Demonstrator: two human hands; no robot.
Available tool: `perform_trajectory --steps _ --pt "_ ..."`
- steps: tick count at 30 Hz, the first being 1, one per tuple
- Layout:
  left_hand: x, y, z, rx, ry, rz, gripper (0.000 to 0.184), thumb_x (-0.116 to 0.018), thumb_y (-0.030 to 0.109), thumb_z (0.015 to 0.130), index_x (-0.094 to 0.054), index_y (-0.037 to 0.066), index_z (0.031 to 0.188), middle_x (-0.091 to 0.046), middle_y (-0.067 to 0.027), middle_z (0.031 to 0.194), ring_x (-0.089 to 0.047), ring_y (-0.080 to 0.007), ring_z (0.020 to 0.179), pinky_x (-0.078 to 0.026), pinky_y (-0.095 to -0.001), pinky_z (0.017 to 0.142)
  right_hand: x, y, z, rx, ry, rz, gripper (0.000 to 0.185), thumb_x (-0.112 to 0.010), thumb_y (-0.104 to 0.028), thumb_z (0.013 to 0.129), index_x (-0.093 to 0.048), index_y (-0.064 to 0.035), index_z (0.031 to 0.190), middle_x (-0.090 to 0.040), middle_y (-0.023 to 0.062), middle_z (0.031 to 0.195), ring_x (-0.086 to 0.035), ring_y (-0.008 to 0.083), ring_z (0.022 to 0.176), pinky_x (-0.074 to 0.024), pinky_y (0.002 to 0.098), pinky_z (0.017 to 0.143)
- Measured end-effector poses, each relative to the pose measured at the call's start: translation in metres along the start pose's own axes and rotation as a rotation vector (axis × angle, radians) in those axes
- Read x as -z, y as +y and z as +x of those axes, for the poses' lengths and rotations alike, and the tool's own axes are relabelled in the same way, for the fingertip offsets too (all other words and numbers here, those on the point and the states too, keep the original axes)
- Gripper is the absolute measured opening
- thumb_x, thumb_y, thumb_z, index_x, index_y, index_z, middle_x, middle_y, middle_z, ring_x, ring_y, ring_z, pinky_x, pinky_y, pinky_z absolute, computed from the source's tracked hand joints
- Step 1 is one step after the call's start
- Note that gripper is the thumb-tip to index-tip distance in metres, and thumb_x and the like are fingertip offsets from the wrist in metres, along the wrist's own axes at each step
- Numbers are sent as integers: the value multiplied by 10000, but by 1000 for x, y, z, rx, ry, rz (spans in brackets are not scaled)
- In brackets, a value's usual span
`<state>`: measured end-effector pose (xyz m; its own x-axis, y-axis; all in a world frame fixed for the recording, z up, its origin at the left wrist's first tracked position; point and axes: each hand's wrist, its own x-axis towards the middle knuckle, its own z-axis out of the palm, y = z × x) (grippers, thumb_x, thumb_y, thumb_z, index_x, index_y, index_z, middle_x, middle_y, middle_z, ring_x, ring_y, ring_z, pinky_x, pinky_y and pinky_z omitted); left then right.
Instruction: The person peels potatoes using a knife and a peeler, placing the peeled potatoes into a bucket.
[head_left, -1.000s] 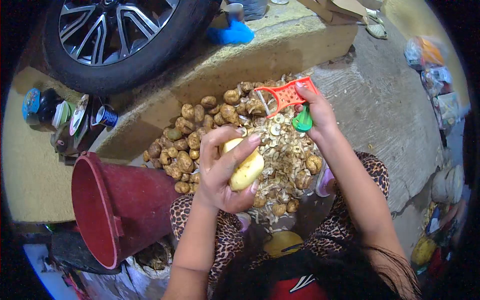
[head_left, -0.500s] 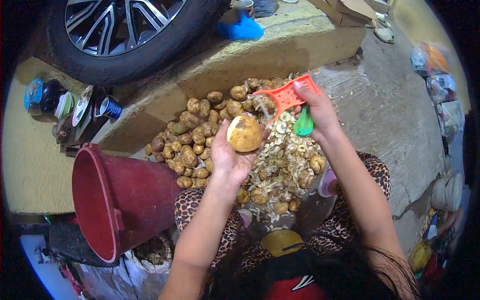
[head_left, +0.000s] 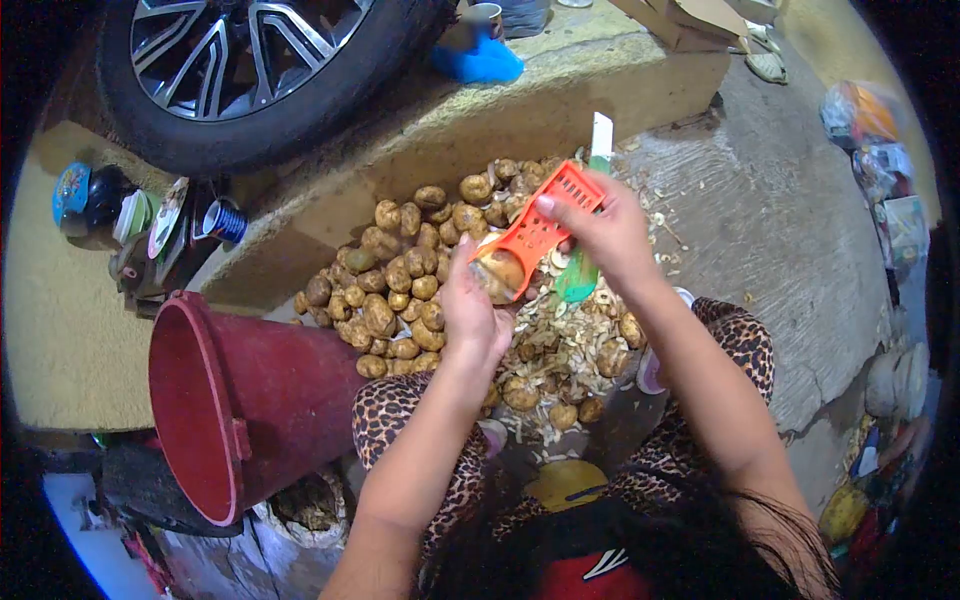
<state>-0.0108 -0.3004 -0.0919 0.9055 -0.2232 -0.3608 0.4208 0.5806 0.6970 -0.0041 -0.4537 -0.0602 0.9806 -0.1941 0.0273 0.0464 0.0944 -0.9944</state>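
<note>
My left hand [head_left: 474, 318] is wrapped round a partly peeled potato [head_left: 503, 268], holding it above the heap. My right hand [head_left: 612, 232] grips an orange Y-shaped peeler [head_left: 540, 226], its forked end lying against the potato and covering part of it. Also in the right hand is a knife [head_left: 578, 278] with a green handle below the fingers and a pale blade sticking up past them. Beneath both hands lie potato peelings [head_left: 560, 355], and to their left is a pile of unpeeled potatoes [head_left: 378, 316].
A dark red bucket [head_left: 300, 375] lies tipped at the left, its mouth facing left. Behind the potatoes runs a concrete step [head_left: 455, 140], with a car wheel [head_left: 290, 135] and a blue plastic bag [head_left: 478, 62] by it. Plastic bags [head_left: 885, 165] line the right side.
The peeler has moved left and down from beside the potato onto it. The knife has turned so its blade now shows above my right hand. The potato has shifted slightly right and up.
</note>
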Motion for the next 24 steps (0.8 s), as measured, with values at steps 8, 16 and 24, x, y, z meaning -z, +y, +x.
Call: perform_trajectory --steps 8,16,24 --pt "-4 5 -6 -43 25 25 430 -338 408 912 -519 31 1013 -621 -116 884 -614 -235 670 -500 -343 552 24 -13 11 5 81 75 183 -676 -191 760 -575 -44 803 -574 1 634 -495 59 447 -407 195 406" --pt "4 2 -6 -20 -56 123 405 -350 394 921 -514 30 992 -620 -105 866 -626 -223 675 -503 -336 556 36 1 26 131 180 -29 184 -678 -199 764 -577 -44 762 -576 9 616 -500 65 439 -409 200 402" --pt "0 4 -6 35 -77 53 441 -320 416 923 -511 27 1001 -616 -123 841 -619 -238 706 -508 -335 558 41 15 32 22 183 -7 151 -669 -162 763 -583 -39 779 -592 14 634 -508 57 455 -400 189 409"
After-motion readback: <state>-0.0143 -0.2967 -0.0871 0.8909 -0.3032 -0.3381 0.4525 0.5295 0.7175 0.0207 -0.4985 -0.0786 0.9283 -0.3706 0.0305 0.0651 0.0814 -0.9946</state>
